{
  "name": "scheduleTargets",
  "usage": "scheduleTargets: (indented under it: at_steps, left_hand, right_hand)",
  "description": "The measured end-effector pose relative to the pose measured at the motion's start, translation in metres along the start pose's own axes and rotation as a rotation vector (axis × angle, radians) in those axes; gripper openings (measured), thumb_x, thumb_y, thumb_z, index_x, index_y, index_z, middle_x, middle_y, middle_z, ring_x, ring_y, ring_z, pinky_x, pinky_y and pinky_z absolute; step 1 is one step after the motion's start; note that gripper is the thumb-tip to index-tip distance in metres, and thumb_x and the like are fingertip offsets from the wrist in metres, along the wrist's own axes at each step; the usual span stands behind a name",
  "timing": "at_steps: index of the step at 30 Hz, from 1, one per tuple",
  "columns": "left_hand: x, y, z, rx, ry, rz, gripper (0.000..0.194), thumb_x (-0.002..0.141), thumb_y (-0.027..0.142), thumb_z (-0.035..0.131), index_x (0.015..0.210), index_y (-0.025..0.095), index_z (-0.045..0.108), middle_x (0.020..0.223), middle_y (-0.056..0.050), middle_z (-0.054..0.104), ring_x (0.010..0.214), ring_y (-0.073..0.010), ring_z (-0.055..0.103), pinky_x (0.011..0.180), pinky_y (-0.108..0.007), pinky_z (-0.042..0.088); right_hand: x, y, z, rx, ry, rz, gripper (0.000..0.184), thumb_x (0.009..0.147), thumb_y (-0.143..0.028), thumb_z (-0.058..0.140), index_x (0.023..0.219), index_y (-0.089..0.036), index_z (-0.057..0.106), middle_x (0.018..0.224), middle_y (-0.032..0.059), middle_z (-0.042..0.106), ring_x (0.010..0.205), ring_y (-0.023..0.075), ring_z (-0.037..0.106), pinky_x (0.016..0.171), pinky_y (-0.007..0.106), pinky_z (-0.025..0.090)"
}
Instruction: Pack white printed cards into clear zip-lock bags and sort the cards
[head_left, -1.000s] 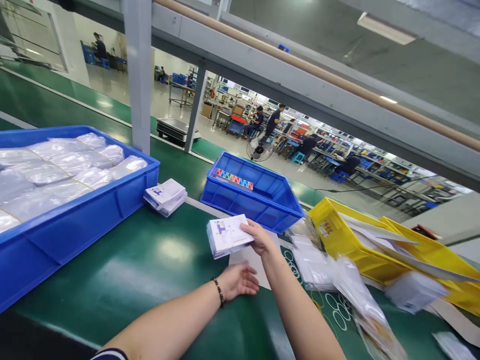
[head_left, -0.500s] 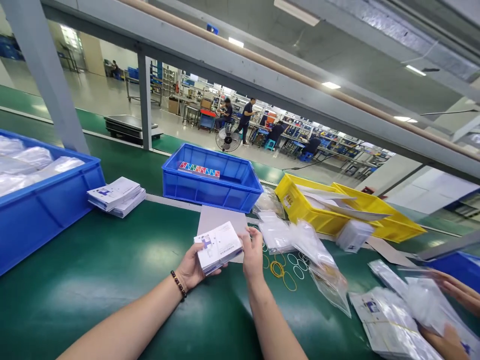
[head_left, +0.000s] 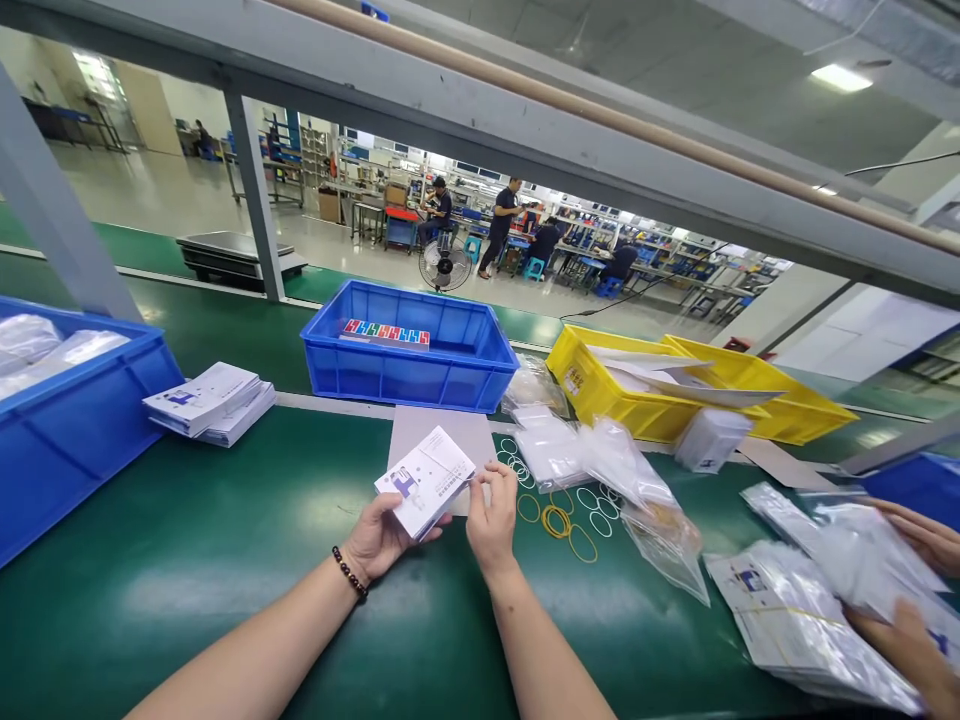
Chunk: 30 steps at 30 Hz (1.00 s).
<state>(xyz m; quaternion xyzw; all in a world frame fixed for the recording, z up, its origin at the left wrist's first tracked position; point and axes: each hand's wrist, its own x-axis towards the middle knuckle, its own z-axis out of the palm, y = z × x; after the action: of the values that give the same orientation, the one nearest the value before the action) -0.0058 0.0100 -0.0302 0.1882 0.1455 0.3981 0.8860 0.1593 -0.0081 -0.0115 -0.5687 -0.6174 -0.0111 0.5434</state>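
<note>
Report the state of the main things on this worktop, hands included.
Booklet stack: held, tilted
Left hand: gripping that stack
Right hand: half-closed at the stack's right end, grip unclear
Left blue bin: open, holding clear packets
Other booklets: lying in overlapping piles
Middle blue bin: open, holding coloured cards
Yellow bands: loose
Nearer yellow bin: open, holding papers
Bagged booklets: banded

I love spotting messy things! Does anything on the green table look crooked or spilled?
Yes: the paper stack by the left blue bin sits crooked, its top part shifted off the bottom. Loose rubber bands lie scattered near the right hand.
</note>
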Motion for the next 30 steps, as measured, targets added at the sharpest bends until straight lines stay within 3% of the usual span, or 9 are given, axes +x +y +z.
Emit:
scheduleTargets:
  at_steps: [3, 6, 10, 16, 19, 23, 26, 30]
  left_hand:
    - [0.001, -0.004, -0.002, 0.014, -0.045, -0.060, 0.081, 0.071, 0.027, 0.065, 0.139, 0.020, 0.022, 0.107, -0.012, 0.066, 0.090, -0.0336, 0.065, 0.073, -0.039, 0.053]
    - [0.001, -0.006, -0.006, 0.010, -0.077, -0.085, 0.082, 0.072, 0.028, 0.063, 0.140, 0.020, 0.019, 0.107, -0.014, 0.066, 0.086, -0.0338, 0.066, 0.066, -0.036, 0.055]
    - [-0.001, -0.006, -0.008, -0.020, -0.163, -0.130, 0.076, 0.074, 0.028, 0.061, 0.139, 0.019, 0.021, 0.108, -0.017, 0.065, 0.085, -0.0347, 0.067, 0.058, -0.032, 0.055]
    - [-0.004, -0.007, -0.002, -0.128, -0.266, -0.172, 0.066, 0.071, 0.054, 0.065, 0.124, 0.019, 0.046, 0.119, -0.017, 0.060, 0.098, -0.0384, 0.062, 0.070, -0.040, 0.056]
    - [-0.003, -0.006, -0.001, -0.149, -0.255, -0.154, 0.065, 0.069, 0.056, 0.066, 0.119, 0.017, 0.050, 0.115, -0.016, 0.062, 0.095, -0.0354, 0.063, 0.070, -0.037, 0.056]
    - [-0.001, -0.004, -0.005, -0.160, -0.213, -0.122, 0.057, 0.073, 0.048, 0.067, 0.118, 0.018, 0.050, 0.112, -0.015, 0.064, 0.089, -0.0310, 0.066, 0.066, -0.032, 0.056]
    - [0.000, -0.001, -0.008, -0.183, -0.187, -0.105, 0.066, 0.070, 0.054, 0.066, 0.121, 0.018, 0.048, 0.113, -0.016, 0.063, 0.091, -0.0320, 0.066, 0.069, -0.034, 0.056]
    - [0.002, 0.001, -0.011, -0.187, -0.146, -0.082, 0.075, 0.070, 0.056, 0.065, 0.129, 0.018, 0.041, 0.113, -0.017, 0.063, 0.093, -0.0336, 0.064, 0.068, -0.036, 0.056]
  right_hand:
    - [0.003, 0.006, 0.000, 0.048, 0.085, 0.090, 0.015, 0.086, -0.025, 0.040, 0.077, -0.020, 0.050, 0.085, 0.0064, 0.055, 0.088, 0.0196, 0.054, 0.082, 0.037, 0.043]
    - [0.010, 0.015, -0.004, 0.119, 0.184, 0.277, 0.019, 0.083, -0.035, 0.045, 0.076, -0.019, 0.052, 0.076, 0.0039, 0.058, 0.076, 0.0178, 0.056, 0.074, 0.032, 0.044]
    - [0.026, 0.036, -0.022, 0.125, 0.317, 0.472, 0.028, 0.080, -0.044, 0.043, 0.073, -0.018, 0.050, 0.069, 0.0031, 0.057, 0.065, 0.0159, 0.054, 0.066, 0.030, 0.043]
    - [0.033, 0.046, -0.037, 0.129, 0.217, 0.504, 0.032, 0.071, -0.048, 0.054, 0.064, -0.017, 0.053, 0.058, -0.0001, 0.054, 0.057, 0.0137, 0.050, 0.059, 0.027, 0.041]
    - [0.033, 0.049, -0.039, 0.118, 0.201, 0.532, 0.032, 0.070, -0.048, 0.054, 0.063, -0.017, 0.053, 0.057, -0.0002, 0.054, 0.056, 0.0133, 0.049, 0.058, 0.027, 0.040]
    - [0.037, 0.062, -0.052, 0.041, 0.244, 0.588, 0.029, 0.068, -0.046, 0.052, 0.065, -0.017, 0.053, 0.060, 0.0015, 0.054, 0.059, 0.0159, 0.050, 0.062, 0.031, 0.042]
    - [0.040, 0.069, -0.061, -0.045, 0.281, 0.613, 0.029, 0.063, -0.043, 0.056, 0.073, -0.016, 0.057, 0.074, 0.0074, 0.057, 0.073, 0.0223, 0.054, 0.073, 0.038, 0.042]
    - [0.039, 0.058, -0.055, -0.197, 0.322, 0.433, 0.042, 0.064, -0.043, 0.057, 0.093, -0.013, 0.059, 0.107, 0.0176, 0.054, 0.106, 0.0308, 0.048, 0.090, 0.043, 0.037]
